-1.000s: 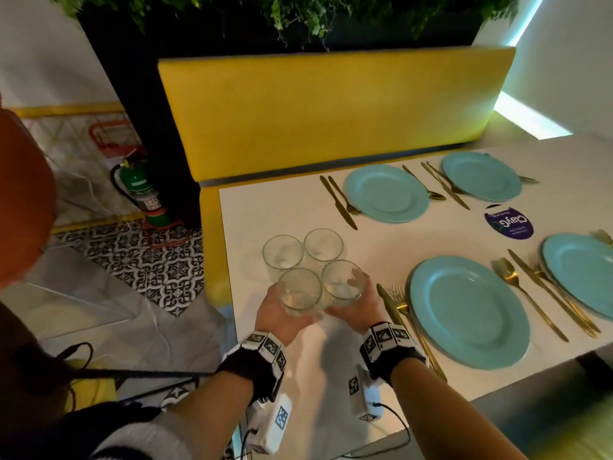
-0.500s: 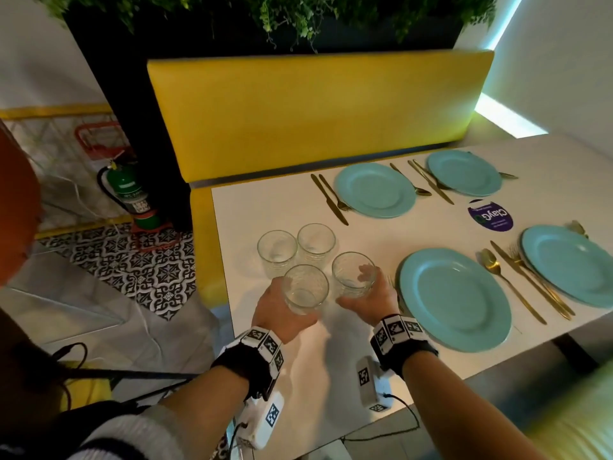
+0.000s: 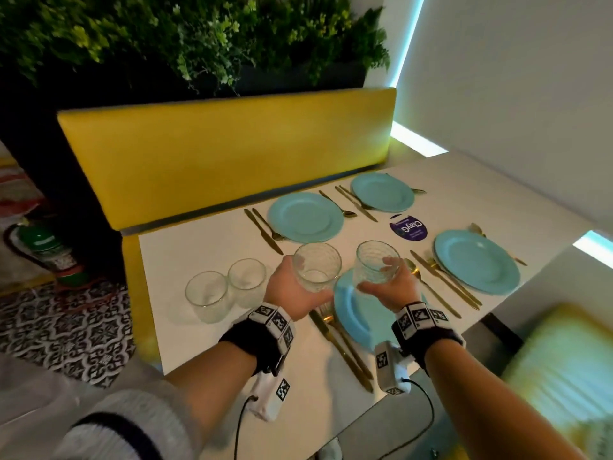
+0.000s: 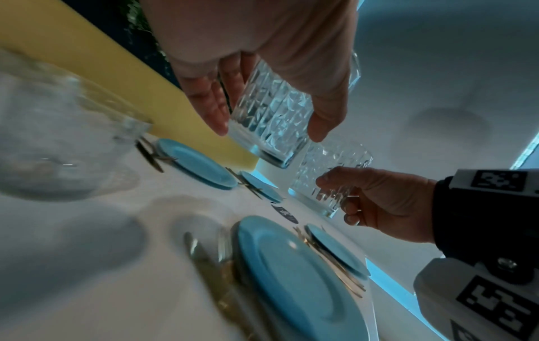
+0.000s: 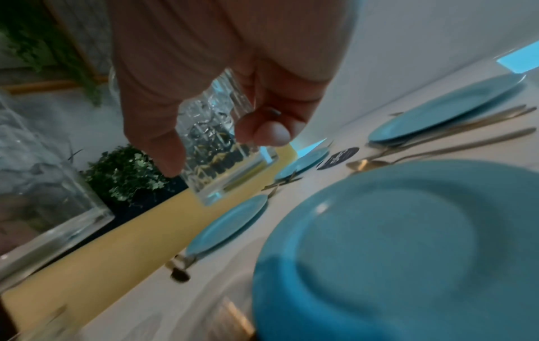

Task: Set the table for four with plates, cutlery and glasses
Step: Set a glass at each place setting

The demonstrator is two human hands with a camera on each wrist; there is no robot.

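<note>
Two glasses were held aloft: left hand [image 3: 292,295] gripped glass [image 3: 316,267], right hand [image 3: 389,287] gripped its twin [image 3: 376,262] at 3 o'clock.

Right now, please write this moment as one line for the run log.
left hand: holds glass lifted | right hand: holds second glass lifted | two glasses on table | plates, cutlery: laid

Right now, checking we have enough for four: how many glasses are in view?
4. One in the left hand, one in the right hand, two standing together on the table at left.
</note>
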